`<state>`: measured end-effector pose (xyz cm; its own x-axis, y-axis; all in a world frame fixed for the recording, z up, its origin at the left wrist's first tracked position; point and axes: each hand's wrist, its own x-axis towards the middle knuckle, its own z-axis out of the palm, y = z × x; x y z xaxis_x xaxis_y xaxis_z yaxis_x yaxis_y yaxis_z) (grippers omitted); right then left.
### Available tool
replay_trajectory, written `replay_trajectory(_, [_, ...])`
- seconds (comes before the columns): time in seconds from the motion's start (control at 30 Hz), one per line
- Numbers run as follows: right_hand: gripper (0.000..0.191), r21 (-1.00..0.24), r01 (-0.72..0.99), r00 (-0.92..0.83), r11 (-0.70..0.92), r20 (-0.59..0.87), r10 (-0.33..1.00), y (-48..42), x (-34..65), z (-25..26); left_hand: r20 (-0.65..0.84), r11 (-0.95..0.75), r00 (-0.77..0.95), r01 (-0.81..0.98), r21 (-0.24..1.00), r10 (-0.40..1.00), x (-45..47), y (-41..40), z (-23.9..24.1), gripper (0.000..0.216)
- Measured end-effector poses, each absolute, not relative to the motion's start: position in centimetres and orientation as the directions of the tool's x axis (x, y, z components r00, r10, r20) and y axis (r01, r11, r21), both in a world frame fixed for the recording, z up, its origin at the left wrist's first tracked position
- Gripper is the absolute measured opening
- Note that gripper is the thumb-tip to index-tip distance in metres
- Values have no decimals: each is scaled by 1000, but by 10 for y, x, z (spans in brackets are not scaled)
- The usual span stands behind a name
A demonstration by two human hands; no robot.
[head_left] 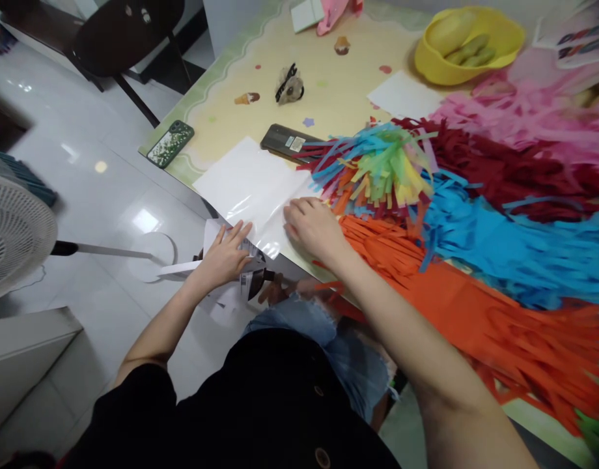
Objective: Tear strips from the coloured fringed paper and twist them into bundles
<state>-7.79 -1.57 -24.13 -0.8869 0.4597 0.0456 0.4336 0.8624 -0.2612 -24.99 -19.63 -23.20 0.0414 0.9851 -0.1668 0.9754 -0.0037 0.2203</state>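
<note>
A clear plastic bag [255,205] with white sheet-like material under or in it lies at the table's near edge, one corner jutting past that edge. My left hand [225,255] is open at the bag's left side, fingers spread, fingertips by its edge. My right hand [315,228] has its fingers curled together at the bag's right edge; its fingertips are partly hidden. Just beyond the right hand sits a bunch of multicoloured paper strips [377,169]. Orange fringed paper [456,306] runs under and beside my right forearm.
Blue fringed paper [519,241], dark red fringe [514,163] and pink fringe [524,120] cover the table's right. A black phone-like device [287,141], a patterned phone [171,143], a hair clip [290,85] and a yellow bowl [468,68] lie farther back. A fan [16,234] stands left.
</note>
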Motion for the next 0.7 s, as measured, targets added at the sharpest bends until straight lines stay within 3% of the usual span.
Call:
replay_trajectory(0.2, [31, -426, 301, -914, 853, 127, 386, -57, -78, -245, -194, -64, 115, 966, 249, 974, -236, -186, -235, 28])
replay_trajectory(0.43, [33, -492, 271, -883, 827, 214, 417, -71, -67, -271, -224, -37, 95, 968, 250, 970, -228, -183, -236, 27])
replay_trajectory(0.7, [34, -588, 313, -834, 746, 205, 512, -72, -76, -274, -239, -19, 81, 968, 249, 968, -227, -184, -234, 30])
